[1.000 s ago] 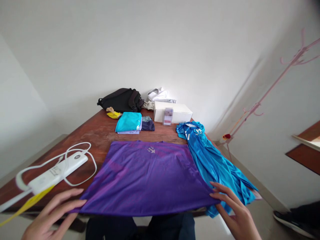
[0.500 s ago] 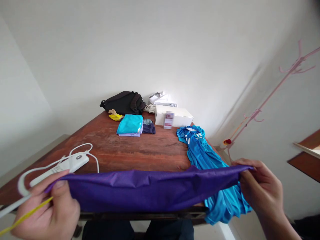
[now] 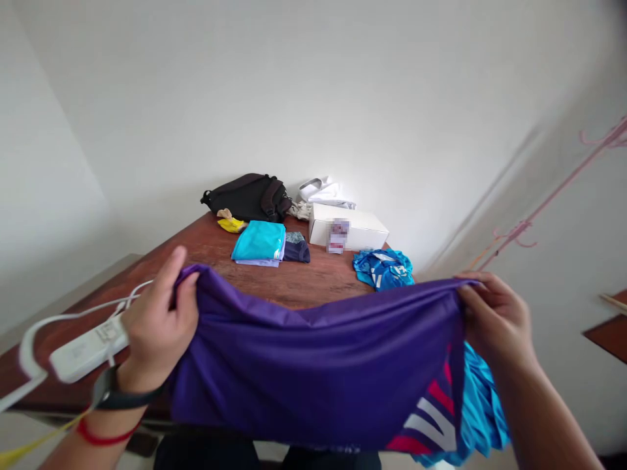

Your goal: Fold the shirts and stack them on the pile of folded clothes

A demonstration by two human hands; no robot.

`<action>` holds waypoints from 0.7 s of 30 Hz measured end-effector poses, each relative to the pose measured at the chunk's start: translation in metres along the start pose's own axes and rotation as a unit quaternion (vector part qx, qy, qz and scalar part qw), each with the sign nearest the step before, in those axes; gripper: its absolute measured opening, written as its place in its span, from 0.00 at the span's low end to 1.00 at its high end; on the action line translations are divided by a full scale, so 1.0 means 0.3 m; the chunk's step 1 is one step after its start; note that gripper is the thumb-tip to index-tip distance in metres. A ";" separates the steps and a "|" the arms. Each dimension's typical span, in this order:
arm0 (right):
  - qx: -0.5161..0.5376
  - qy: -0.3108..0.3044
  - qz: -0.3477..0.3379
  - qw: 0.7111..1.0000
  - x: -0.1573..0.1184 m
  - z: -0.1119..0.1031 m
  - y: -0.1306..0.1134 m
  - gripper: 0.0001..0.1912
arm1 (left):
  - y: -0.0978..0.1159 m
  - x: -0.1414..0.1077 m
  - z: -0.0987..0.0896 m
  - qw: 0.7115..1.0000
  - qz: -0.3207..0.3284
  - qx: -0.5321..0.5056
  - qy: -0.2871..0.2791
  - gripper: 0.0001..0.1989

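Observation:
A purple jersey (image 3: 313, 365) with red and white print at its lower right hangs stretched between my hands, over the table's near edge. My left hand (image 3: 161, 313) pinches its upper left corner between thumb and fingers. The upper right corner is gripped by my right hand (image 3: 497, 316). Behind the jersey lies a crumpled blue jersey (image 3: 385, 269); its middle is hidden, and its lower end shows below my right hand. Farther back on the table sits a folded turquoise garment (image 3: 259, 240), with a dark navy garment (image 3: 297, 250) beside it.
A white power strip (image 3: 88, 349) with cables lies at the left of the wooden table (image 3: 313, 284). Toward the wall are a black bag (image 3: 249, 196), a yellow item (image 3: 231, 225), a white box (image 3: 362, 228) and white cloth (image 3: 326, 192). A pink coat stand (image 3: 558, 202) leans at right.
Both hands have risen, the left one also moving right. More of the purple jersey now hangs down, and its red and white print has come into sight.

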State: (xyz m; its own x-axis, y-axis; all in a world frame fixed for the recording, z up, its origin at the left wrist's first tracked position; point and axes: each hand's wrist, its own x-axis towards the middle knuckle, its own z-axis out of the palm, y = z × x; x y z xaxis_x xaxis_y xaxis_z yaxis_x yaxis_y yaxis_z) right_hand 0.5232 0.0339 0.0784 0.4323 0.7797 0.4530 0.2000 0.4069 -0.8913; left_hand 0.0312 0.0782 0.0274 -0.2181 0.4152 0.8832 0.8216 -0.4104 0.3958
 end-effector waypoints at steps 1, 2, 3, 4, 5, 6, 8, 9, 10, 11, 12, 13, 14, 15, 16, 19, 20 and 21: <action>-0.021 -0.035 0.027 0.999 0.045 0.025 0.050 0.17 | -0.008 0.036 0.062 0.999 0.015 0.004 -0.032 0.21; -0.050 -0.064 0.051 0.995 0.092 0.053 0.106 0.18 | -0.024 0.071 0.126 0.996 0.021 -0.009 -0.082 0.18; -0.078 -0.087 0.068 0.991 0.137 0.083 0.167 0.18 | -0.048 0.102 0.191 0.991 0.014 -0.018 -0.132 0.17; -0.103 -0.104 0.081 0.986 0.179 0.115 0.230 0.19 | -0.080 0.127 0.255 0.985 -0.002 -0.017 -0.171 0.18; -0.121 -0.116 0.105 0.980 0.216 0.148 0.293 0.19 | -0.117 0.143 0.317 0.977 -0.016 -0.015 -0.214 0.19; -0.136 -0.119 0.139 0.974 0.247 0.181 0.355 0.18 | -0.157 0.150 0.375 0.964 -0.021 -0.013 -0.264 0.19; -0.163 -0.121 0.175 0.963 0.290 0.241 0.468 0.15 | -0.232 0.144 0.473 0.945 -0.044 0.010 -0.323 0.20; -0.168 -0.124 0.179 0.961 0.306 0.268 0.518 0.14 | -0.263 0.134 0.512 0.935 -0.060 0.015 -0.348 0.20; -0.175 -0.126 0.179 0.960 0.319 0.290 0.562 0.12 | -0.289 0.124 0.544 0.928 -0.077 0.020 -0.363 0.20; -0.182 -0.128 0.175 0.959 0.331 0.309 0.601 0.11 | -0.309 0.114 0.568 0.923 -0.092 0.025 -0.374 0.20; -0.190 -0.129 0.171 0.958 0.342 0.324 0.634 0.10 | -0.323 0.107 0.586 0.918 -0.106 0.028 -0.380 0.20; -0.199 -0.130 0.166 0.957 0.354 0.334 0.664 0.09 | -0.333 0.101 0.597 0.915 -0.119 0.031 -0.384 0.20; -0.208 -0.130 0.160 0.956 0.365 0.340 0.690 0.08 | -0.339 0.098 0.602 0.913 -0.129 0.034 -0.386 0.21; -0.217 -0.130 0.155 0.955 0.376 0.343 0.712 0.08 | -0.341 0.095 0.601 0.910 -0.136 0.038 -0.390 0.22; -0.226 -0.130 0.150 0.954 0.386 0.343 0.732 0.08 | -0.339 0.093 0.594 0.906 -0.145 0.040 -0.395 0.23; -0.250 -0.127 0.133 0.951 0.403 0.327 0.776 0.09 | -0.309 0.085 0.530 0.870 -0.224 -0.006 -0.439 0.29; -0.257 -0.126 0.127 0.950 0.405 0.320 0.786 0.09 | -0.292 0.081 0.495 0.843 -0.271 -0.041 -0.464 0.32; -0.263 -0.125 0.121 0.949 0.406 0.313 0.795 0.10 | -0.274 0.077 0.454 0.807 -0.319 -0.077 -0.490 0.35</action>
State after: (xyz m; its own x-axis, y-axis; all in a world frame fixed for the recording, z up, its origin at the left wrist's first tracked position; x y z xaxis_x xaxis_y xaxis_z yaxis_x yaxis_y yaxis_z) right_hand 0.5410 0.2707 -0.0773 0.3133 0.9352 0.1651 0.5609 -0.0419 -0.8268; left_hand 0.0304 0.2321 -0.0190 0.0130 0.9942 -0.1067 0.6157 0.0761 0.7843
